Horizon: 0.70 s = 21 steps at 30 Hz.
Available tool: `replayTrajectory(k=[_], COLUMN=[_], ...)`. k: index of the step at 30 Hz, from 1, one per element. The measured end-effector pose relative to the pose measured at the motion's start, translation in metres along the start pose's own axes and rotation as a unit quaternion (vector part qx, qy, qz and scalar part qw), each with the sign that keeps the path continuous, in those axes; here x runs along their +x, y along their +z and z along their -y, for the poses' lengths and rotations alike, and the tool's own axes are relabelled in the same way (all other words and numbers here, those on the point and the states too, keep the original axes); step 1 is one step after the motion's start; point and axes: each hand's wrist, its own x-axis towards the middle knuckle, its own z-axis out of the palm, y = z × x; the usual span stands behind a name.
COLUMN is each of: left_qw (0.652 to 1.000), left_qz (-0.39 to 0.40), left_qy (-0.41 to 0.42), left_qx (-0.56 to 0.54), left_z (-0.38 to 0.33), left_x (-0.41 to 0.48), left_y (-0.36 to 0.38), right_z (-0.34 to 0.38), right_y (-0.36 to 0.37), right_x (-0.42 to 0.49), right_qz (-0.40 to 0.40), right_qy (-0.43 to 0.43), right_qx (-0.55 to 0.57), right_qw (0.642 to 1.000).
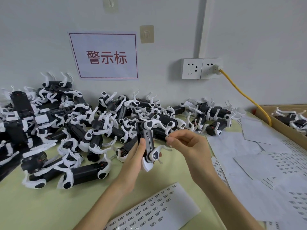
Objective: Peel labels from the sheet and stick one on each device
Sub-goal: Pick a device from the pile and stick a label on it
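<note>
My left hand (134, 161) grips a black-and-white robot-dog device (148, 143) and holds it upright above the green table, thumb on its black side. My right hand (186, 145) is at the device's upper right, its fingertips pinched together near a white leg; whether a label is between them is too small to tell. The label sheet (156, 208), white with rows of small printed labels, lies flat on the table under my forearms. A large heap of the same devices (74, 123) covers the table's left and back.
Used white backing sheets (259, 165) are piled on the right. A cardboard box (289, 120) with more devices stands at the far right. A yellow cable (245, 95) runs from the wall socket (201, 68) down behind the box. A sign with red characters (106, 56) hangs on the wall.
</note>
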Motion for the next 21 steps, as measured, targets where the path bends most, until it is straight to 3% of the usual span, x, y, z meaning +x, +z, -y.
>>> replayTrajectory(k=[14,21], left_qw=[0.998,0.993], left_qz=[0.054,0.068], left_qy=[0.027,0.055], left_qx=[0.037,0.08], left_z=[0.004,-0.003], left_x=[-0.003,-0.01], left_y=[0.005,0.013], right_z=[0.004,0.0], right_y=[0.003,0.004], right_x=[-0.003,-0.004], right_qz=[-0.004,-0.009], right_qy=[0.004,-0.061], right_qx=[-0.005,-0.109], right_qw=[1.0,0.992])
